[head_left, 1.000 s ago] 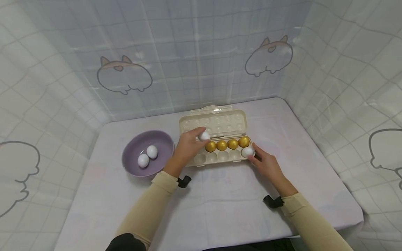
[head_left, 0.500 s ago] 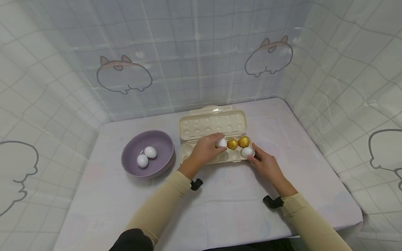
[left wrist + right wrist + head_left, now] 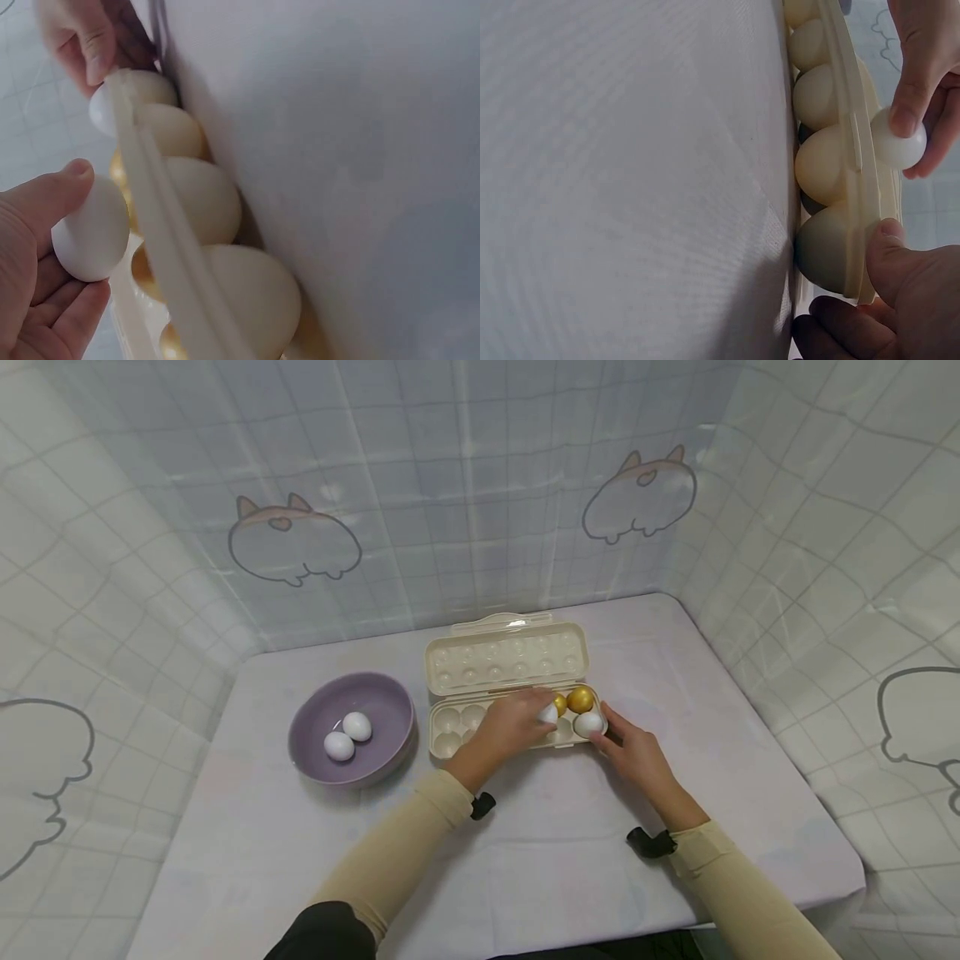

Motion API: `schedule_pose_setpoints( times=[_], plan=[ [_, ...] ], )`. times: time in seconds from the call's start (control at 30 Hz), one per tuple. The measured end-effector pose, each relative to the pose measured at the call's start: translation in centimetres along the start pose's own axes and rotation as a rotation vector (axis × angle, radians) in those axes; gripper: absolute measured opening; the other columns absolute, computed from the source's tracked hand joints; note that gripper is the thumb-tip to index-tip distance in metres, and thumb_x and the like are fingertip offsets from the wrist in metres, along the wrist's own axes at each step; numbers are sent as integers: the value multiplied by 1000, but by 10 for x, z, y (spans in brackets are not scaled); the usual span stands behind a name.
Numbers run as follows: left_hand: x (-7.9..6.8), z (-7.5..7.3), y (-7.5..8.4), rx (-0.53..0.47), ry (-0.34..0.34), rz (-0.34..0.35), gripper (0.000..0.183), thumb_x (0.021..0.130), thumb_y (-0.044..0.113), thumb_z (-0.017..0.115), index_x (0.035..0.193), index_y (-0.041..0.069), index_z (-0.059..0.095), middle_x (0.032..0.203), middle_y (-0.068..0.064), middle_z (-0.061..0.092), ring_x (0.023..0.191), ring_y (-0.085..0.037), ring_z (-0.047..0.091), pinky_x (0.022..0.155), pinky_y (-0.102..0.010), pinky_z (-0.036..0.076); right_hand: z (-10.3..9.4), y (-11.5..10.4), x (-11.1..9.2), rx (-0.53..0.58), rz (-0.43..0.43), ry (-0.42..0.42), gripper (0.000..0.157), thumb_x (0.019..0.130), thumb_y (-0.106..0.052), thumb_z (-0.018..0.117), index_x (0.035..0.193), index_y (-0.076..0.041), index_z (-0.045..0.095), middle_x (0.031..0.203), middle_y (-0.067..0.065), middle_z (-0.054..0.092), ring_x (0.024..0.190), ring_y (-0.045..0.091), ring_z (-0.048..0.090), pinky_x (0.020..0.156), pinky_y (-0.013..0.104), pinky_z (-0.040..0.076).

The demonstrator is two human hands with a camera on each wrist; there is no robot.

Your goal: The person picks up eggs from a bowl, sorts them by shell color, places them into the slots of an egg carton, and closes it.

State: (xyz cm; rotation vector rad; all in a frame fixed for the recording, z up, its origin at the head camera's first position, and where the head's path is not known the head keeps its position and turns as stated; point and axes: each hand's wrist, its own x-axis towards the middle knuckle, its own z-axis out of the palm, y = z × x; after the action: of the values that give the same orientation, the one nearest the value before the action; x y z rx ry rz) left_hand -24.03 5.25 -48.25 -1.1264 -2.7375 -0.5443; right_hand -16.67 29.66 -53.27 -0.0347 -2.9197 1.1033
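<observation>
Head view: your left hand (image 3: 513, 722) is over the egg carton (image 3: 447, 719), thumb and fingers clamped on a white egg (image 3: 548, 714). Your right hand (image 3: 633, 756) grips the carton's right end, apart from the left. Just beside the right thumb, a second white egg (image 3: 588, 724) sits in its cup. Golden eggs (image 3: 580, 699) show past the left fingertips; any under that palm are hidden. Lid (image 3: 506, 656) folded back, beyond your left hand. Left of that hand, well clear of its fingers, the purple bowl (image 3: 393, 710) holds two loose eggs (image 3: 357, 726).

Left wrist view: egg pinched between thumb and fingers, raised beside the carton wall, gold showing behind the rim. A smooth shell would probably slip if you loosen one side first. Your right hand is at the far end.

Right wrist view: right thumb lies on the rim, fingers tucked by the carton's end; whether they reach beneath it is hard to tell. The held egg is above the rim, beyond that thumb. Should the right grip slacken, a bump from your left knuckles could skid the carton; crowding the golden row could unseat a neighbour.
</observation>
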Motion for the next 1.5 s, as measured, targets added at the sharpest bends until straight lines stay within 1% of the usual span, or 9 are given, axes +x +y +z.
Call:
schedule_pose_setpoints(
  times=[0.13,0.53,0.67,0.77,0.87,0.97,1.1,1.27,1.5],
  plan=[
    [-2,5,2,28,6,27,54,93,35,81,141,13,68,145,-3,69,134,-21,66,107,-35,57,0,-1,0,0,-4,0,72,104,-37,68,164,-12,38,159,19,49,148,46,47,119,63,41],
    [-3,17,2,6,27,131,48,93,24,81,136,6,69,144,-12,68,137,-28,64,113,-39,54,0,-1,-1,-4,-12,7,72,103,-37,69,163,-11,39,158,19,50,147,45,48,119,63,41],
    [-3,22,3,56,67,165,48,91,24,83,134,6,71,140,-10,71,134,-26,66,112,-36,54,-1,-2,-1,-3,-12,6,72,103,-36,69,163,-11,38,158,19,50,147,45,48,118,63,42],
    [-4,25,5,99,76,181,48,92,27,82,135,7,71,140,-8,71,133,-23,67,111,-32,54,-1,-1,-1,-3,-15,7,72,103,-35,69,163,-10,39,158,20,50,146,45,49,118,63,43],
    [-5,28,7,142,89,212,42,94,28,79,132,11,72,138,-4,72,130,-19,68,105,-28,57,-1,-1,-1,-1,-17,9,72,103,-35,69,163,-10,39,157,20,50,146,45,49,117,63,43],
    [-6,32,9,176,107,239,34,96,23,77,129,15,74,136,0,73,128,-14,69,99,-22,59,-1,-1,-1,1,-17,7,72,103,-34,69,163,-10,38,158,20,50,146,45,49,117,63,43],
    [-8,34,10,175,102,241,33,98,17,75,130,17,75,137,3,73,130,-11,67,100,-20,58,-1,-2,-1,0,-15,5,71,104,-34,68,163,-9,38,158,20,50,147,45,48,117,63,43],
    [-7,33,11,153,83,244,36,98,21,75,133,15,73,138,2,72,130,-12,67,105,-22,56,-2,-3,-1,9,-17,11,72,103,-34,69,163,-9,38,157,20,51,146,45,49,117,63,43],
    [-7,32,11,140,97,248,36,97,21,75,132,15,73,137,1,73,129,-13,68,106,-23,56,-2,-2,-2,10,-7,10,72,103,-34,69,163,-10,38,157,19,51,147,45,49,118,63,43]
  ],
)
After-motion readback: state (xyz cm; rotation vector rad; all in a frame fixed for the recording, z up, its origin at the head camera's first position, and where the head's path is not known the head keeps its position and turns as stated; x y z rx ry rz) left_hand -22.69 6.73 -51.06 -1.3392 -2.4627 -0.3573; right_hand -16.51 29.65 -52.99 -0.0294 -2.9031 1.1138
